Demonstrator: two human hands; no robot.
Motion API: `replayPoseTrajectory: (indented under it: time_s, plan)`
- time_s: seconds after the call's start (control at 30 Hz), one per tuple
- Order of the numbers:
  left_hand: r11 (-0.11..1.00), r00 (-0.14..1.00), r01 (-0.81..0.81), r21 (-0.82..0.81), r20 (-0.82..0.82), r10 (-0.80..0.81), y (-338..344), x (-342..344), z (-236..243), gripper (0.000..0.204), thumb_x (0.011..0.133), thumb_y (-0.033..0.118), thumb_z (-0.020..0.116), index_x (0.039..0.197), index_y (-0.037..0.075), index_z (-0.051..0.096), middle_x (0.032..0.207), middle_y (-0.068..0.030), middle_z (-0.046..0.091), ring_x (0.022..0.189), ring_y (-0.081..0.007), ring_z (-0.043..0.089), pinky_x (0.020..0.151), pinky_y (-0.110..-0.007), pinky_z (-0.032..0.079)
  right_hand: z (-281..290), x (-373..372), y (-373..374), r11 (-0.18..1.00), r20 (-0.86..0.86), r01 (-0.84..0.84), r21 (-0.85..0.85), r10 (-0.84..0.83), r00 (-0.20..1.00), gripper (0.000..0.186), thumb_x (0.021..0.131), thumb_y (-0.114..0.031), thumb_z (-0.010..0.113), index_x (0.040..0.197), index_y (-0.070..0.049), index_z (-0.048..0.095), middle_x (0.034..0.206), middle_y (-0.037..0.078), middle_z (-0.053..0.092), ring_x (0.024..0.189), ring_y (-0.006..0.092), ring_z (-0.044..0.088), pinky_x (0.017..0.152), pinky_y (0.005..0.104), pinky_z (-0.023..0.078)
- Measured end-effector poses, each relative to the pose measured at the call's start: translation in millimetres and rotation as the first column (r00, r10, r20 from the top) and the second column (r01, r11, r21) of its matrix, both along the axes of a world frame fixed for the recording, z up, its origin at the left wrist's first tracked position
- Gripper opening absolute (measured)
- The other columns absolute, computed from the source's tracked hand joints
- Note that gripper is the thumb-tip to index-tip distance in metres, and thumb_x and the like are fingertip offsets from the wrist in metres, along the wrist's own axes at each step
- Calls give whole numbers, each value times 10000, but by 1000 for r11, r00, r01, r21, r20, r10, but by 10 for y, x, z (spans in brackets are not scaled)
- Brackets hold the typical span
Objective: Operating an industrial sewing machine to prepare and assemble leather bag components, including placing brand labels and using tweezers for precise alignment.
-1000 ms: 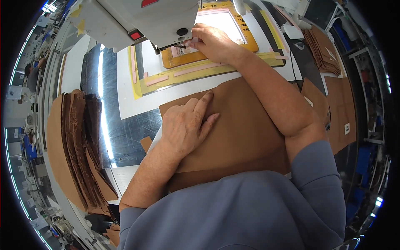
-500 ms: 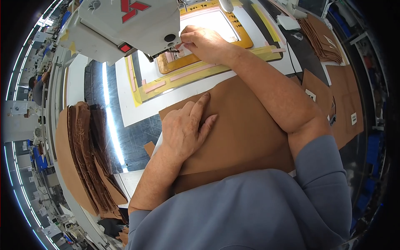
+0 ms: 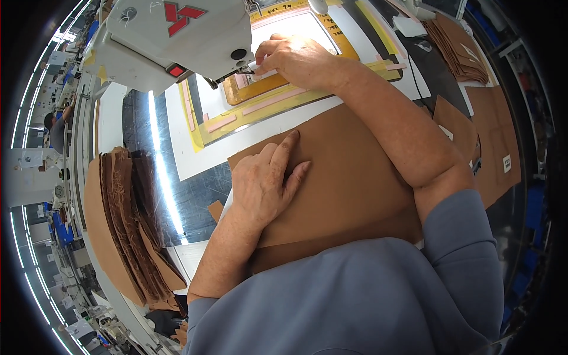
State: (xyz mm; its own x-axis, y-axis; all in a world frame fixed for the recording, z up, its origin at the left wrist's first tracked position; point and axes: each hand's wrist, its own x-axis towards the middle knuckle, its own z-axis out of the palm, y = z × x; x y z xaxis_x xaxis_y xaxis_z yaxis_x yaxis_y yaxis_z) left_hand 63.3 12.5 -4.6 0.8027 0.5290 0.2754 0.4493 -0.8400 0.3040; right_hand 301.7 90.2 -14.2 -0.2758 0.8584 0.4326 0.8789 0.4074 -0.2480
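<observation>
My left hand (image 3: pixel 266 183) lies on a large brown panel (image 3: pixel 349 171), fabric or leather, its index finger stretched out and thumb apart. The panel spreads in front of my body, close to the template frame. My right hand (image 3: pixel 299 62) reaches over the yellow-edged template (image 3: pixel 236 123) to the needle area of a white sewing machine (image 3: pixel 177 41). Its fingers are curled and pinched together beside the machine's presser parts (image 3: pixel 245 71); what they hold, if anything, is too small to name. An amber inner frame (image 3: pixel 254 92) lies under that hand.
Stacked brown pieces (image 3: pixel 121 231) hang at the left over the table edge. More folded brown pieces (image 3: pixel 452 50) lie at the far right, with labelled brown panels (image 3: pixel 494 139) nearer. A dark cable (image 3: pixel 417 80) runs by my right forearm. Another person (image 3: pixel 57 130) sits far left.
My right fingers have shifted slightly beside the needle area, and the wrist has risen a little. The left hand stays in place on the panel. The whole view has tilted slightly.
</observation>
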Motion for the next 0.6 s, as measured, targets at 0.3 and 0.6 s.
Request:
replayPoseTrajectory:
  time_s: [0.3,0.6]
  plan:
    - [1000,999,-2,1,-33,2,-15,9,17,527,886,291,755,1349,80,616,830,-86,644,665,-272,638,611,-379,507,-137,-27,24,997,-8,63,52,-63,998,346,916,-3,594,1118,-196,798,1291,15,657,1204,215,580,1032,349,504]
    - [1000,1000,-6,10,-24,6,-6,5,3,523,896,303,746,1355,88,617,823,-83,637,657,-263,629,603,-378,499,-43,20,10,1000,68,-31,0,31,997,424,861,49,594,1144,-195,795,1280,12,665,1194,204,589,1022,332,512]
